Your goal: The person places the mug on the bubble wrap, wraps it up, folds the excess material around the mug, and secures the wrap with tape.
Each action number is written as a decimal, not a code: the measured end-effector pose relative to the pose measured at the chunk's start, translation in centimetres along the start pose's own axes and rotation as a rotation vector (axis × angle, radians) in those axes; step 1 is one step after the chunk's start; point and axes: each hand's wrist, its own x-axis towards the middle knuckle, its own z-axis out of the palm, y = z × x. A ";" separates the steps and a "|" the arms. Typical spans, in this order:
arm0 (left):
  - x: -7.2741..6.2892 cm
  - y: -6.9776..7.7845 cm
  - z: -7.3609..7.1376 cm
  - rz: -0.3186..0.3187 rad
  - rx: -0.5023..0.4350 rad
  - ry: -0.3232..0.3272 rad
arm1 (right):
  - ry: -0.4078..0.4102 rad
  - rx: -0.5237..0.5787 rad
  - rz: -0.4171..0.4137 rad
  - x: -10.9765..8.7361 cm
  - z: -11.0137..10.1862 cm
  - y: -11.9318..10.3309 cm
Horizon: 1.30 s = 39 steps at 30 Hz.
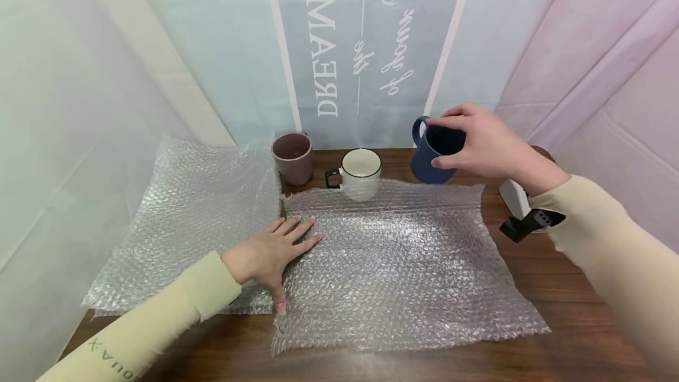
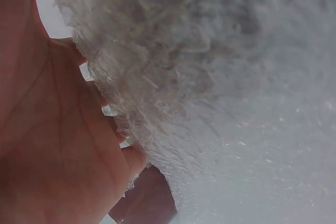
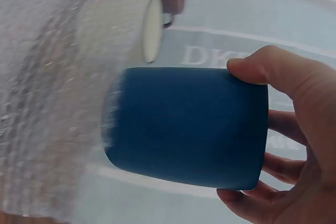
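Note:
A dark blue mug (image 1: 428, 161) is at the back right, and my right hand (image 1: 485, 143) grips it near the rim, thumb on the near side. In the right wrist view the thumb and fingers hold the mug (image 3: 184, 127) from opposite sides. The mug's handle points left, away from the palm. My left hand (image 1: 270, 252) lies with fingers spread at the left edge of the front sheet of bubble wrap (image 1: 398, 276). In the left wrist view its palm (image 2: 58, 129) faces the wrap (image 2: 210, 103).
A white mug (image 1: 361, 167) with a black rim and handle stands at the sheet's back edge, its lower part behind the film. Left of it is a mauve mug (image 1: 293, 158). A second bubble wrap sheet (image 1: 196, 205) covers the table's left. Printed cloth (image 1: 361, 46) hangs behind.

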 end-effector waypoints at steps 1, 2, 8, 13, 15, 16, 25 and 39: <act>0.0 0.0 0.0 -0.004 -0.003 -0.001 | 0.012 0.008 -0.003 -0.2 -0.3 -0.3; 0.0 0.0 0.0 -0.006 -0.006 -0.002 | 0.027 0.015 -0.012 -0.4 -0.5 -0.5; 0.1 0.1 0.1 -0.012 0.000 -0.005 | 0.121 0.058 -0.141 -1.4 -0.9 -2.4; 0.1 0.1 0.0 -0.014 0.002 -0.004 | 0.120 0.096 -0.285 -2.1 0.2 -4.0; 0.1 0.2 0.0 -0.013 -0.001 -0.003 | 0.088 0.098 -0.305 -2.4 0.9 -4.6; 0.1 0.2 0.0 -0.012 -0.004 -0.003 | 0.070 0.095 -0.309 -2.6 1.4 -4.9; 0.2 0.1 -0.2 0.011 -0.031 0.018 | -0.049 0.095 -0.309 -3.8 5.5 -5.6; 0.1 -0.3 -0.4 0.040 -0.039 0.028 | -0.169 0.086 -0.328 -4.5 11.0 -5.4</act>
